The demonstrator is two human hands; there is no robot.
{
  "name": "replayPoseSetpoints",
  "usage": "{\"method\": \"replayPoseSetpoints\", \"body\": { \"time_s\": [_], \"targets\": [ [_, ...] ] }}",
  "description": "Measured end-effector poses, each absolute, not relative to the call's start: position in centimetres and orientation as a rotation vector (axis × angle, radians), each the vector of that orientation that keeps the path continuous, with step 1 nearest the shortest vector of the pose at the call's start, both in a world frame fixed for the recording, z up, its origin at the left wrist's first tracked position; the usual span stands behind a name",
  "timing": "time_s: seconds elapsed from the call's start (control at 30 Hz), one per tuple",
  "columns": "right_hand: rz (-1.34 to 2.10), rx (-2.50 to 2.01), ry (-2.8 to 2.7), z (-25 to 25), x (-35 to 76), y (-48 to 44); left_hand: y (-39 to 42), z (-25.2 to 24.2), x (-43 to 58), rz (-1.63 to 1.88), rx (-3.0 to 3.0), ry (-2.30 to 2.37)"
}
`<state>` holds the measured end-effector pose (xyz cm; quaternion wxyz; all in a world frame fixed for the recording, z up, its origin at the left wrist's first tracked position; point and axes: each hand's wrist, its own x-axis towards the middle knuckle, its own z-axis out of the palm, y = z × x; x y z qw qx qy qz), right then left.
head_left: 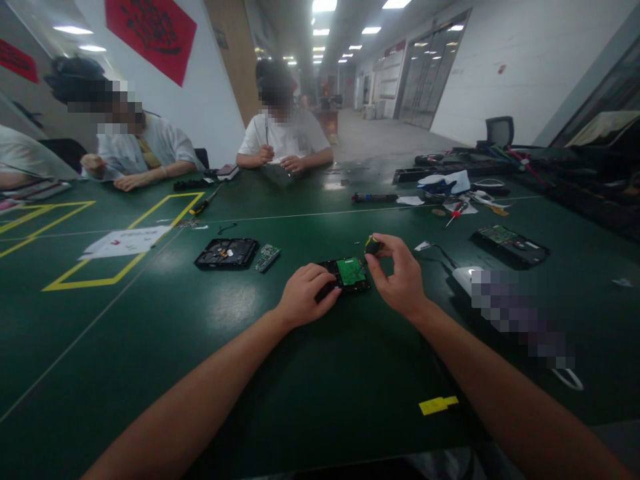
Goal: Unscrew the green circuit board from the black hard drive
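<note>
In the middle of the green table lies a black hard drive [356, 287] with a green circuit board [351, 271] on its upper face. My left hand [309, 293] grips the drive's left end, fingers over the top and thumb along the near edge. In my right hand [399, 277] is a small screwdriver with a yellow and black handle [371, 245], pinched between fingers and thumb. It stands over the board's right side; its tip is too small to make out. An opened drive case [227, 253] and a loose circuit board [267, 258] lie to the left.
Another hard drive [511, 245] and a long device with a cable [515, 320] lie to the right. Loose tools and a red screwdriver [456, 212] are farther back. A paper sheet [125, 242] is at left. Across the table sit several people, one in a white shirt [285, 137].
</note>
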<state>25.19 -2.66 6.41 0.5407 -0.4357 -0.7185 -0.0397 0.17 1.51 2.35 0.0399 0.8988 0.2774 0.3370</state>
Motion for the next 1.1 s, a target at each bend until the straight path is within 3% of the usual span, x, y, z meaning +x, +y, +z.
{"method": "replayPoseSetpoints", "body": {
  "time_s": [0.3, 1.1],
  "targets": [
    [-0.159, -1.049, -1.695, 6.7, 25.4, -2.7, 2.3, 1.4, 0.2, 0.768, 2.814, 0.801],
    [-0.134, -1.040, -1.708, 6.2, 25.4, -2.5, 2.3, 1.3, 0.2, 0.741, 2.802, 0.795]
  ]
}}
